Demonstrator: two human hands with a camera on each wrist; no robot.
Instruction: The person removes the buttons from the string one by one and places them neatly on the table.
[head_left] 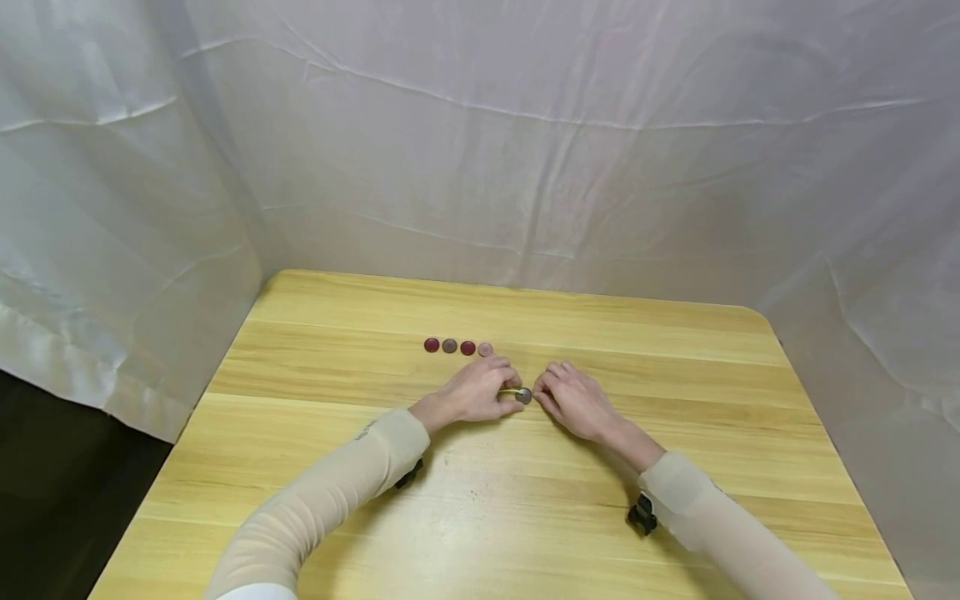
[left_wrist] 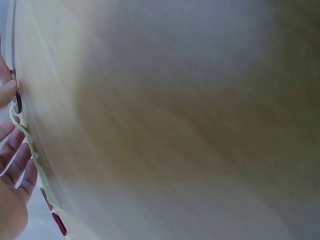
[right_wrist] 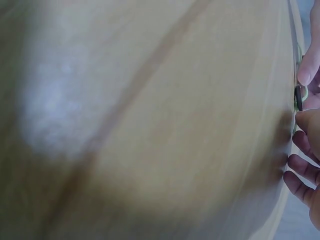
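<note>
Pinching a small grey button (head_left: 524, 395) between both hands: left hand (head_left: 474, 392) also grips a pale green cord (left_wrist: 24, 134), right hand (head_left: 576, 402) fingertips meet it. Looks like threading in progress; four buttons (head_left: 458, 347) sit just beyond the left hand. Next needs steady aim.

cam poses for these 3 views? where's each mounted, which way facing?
Head: worn on the head, looks forward and down at the light wooden table; left hand, right hand and both sleeves show.
Left wrist: skims the tabletop; fingers at left edge.
Right wrist: same low angle; fingers at right edge.
Shared: small dark round button between the hands.
</note>
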